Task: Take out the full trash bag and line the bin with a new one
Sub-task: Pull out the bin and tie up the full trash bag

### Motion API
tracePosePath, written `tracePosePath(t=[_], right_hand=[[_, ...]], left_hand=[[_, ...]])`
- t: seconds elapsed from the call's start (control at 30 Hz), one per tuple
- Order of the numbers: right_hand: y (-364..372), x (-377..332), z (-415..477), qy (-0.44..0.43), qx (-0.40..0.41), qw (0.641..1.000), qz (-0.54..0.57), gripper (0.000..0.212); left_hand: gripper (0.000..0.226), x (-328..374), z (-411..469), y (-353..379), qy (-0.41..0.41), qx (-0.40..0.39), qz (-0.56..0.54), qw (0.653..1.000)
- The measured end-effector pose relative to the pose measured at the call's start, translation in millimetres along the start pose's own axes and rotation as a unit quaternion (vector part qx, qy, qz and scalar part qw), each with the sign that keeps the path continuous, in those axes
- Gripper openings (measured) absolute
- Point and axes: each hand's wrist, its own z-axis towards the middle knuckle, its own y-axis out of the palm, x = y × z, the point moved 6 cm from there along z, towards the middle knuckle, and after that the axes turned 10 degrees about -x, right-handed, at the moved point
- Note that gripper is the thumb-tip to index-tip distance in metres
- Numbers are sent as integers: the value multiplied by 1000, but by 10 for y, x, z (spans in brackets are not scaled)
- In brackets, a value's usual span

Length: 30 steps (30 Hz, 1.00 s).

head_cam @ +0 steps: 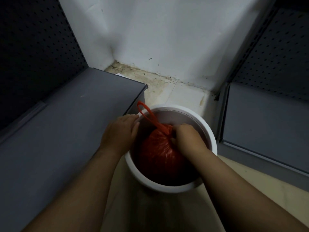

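The person is bending over a corner of pale floor, with one grey shelf lying outward of the left hand and a second shelf lying outward of the right; between the two hands a round white bin is standing upright, its mouth facing up at them.

Inside the bin the red trash bag is sitting low, bulging and gathered to a neck at the top; its long axis is running straight up out of the bin, so I judge that the lift calls for a vertical pull.

The right hand is reaching down from the near side and is clamping the bag's neck, fingers curled round the bunched plastic; it is the nearer hand and the one doing the work.

The left hand is lying flat on the rim, fingers straight and holding nothing; it seems to be steadying the bin.

A thin handle loop is trailing from the neck, away from the right hand and over the rim just beyond the left fingertips; nobody is holding it, and it might catch on the rim.

No new liner is showing.
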Motion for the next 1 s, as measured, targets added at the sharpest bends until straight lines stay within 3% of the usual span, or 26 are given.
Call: tracePosePath(t=[0.27,0.47,0.57,0.77,1.0], right_hand=[[-422,-141,-168,4,-18,999,29,23],[-1071,-391,-357,26,-10,999,-17,20],[-1540,-618,-584,34,-20,999,-5,19],[-2776,-1183,-1272,53,-4,999,13,22],[-4124,-1575,-2372,131,50,989,53,32]], left_hand=[[24,148,17,-31,-30,-29,-24,999],[34,300,-6,-837,-98,-17,-29,995],[46,592,57,-1475,-86,-21,-9,996],[47,1527,126,-2883,-19,-17,17,1000],[22,2774,43,-4356,100,-4,27,995]])
